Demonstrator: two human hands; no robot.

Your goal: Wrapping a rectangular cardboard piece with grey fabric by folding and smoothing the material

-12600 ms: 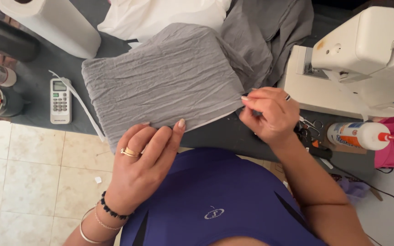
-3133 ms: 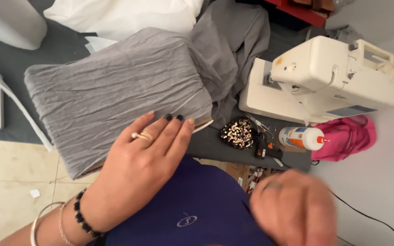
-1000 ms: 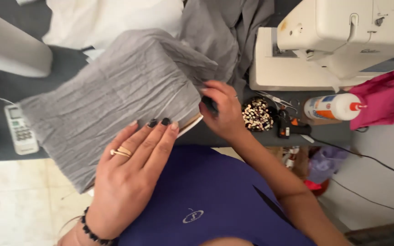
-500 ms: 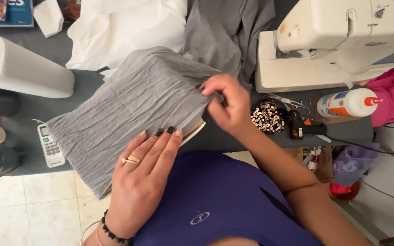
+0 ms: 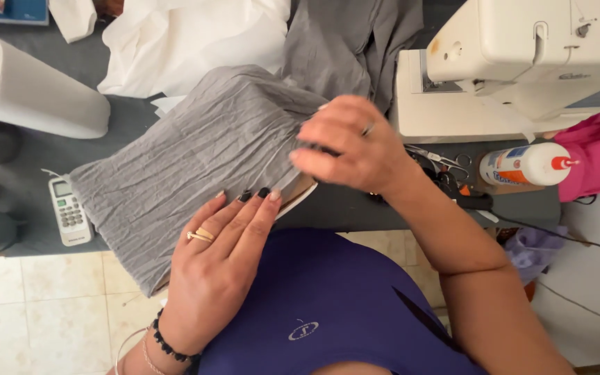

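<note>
Dark grey tabletop (image 5: 355,208) above pale floor tiles carries the work: a crinkled grey cloth (image 5: 189,167), wrapped flat over a thin board whose pale edge peeks out at the near corner, lying at the table's front edge. The left hand (image 5: 217,271) presses flat and open on the cloth's near edge, grasping nothing. The right hand (image 5: 348,149) sits at the cloth's right edge with fingers curled; whether they pinch the fabric or something small I cannot tell, as the hand is blurred.

Risks, as I judge them: the cloth is soft and wrinkly, so it may creep or bunch if the left palm lifts; the overhanging near corner could tip off the table. A glue bottle (image 5: 522,164), white with a red tip, lies on its side near scissors (image 5: 439,158) and could smear. A smooth cream sewing machine (image 5: 522,62), 1 paper roll (image 5: 32,90) and a white remote (image 5: 69,210) crowd the table.
</note>
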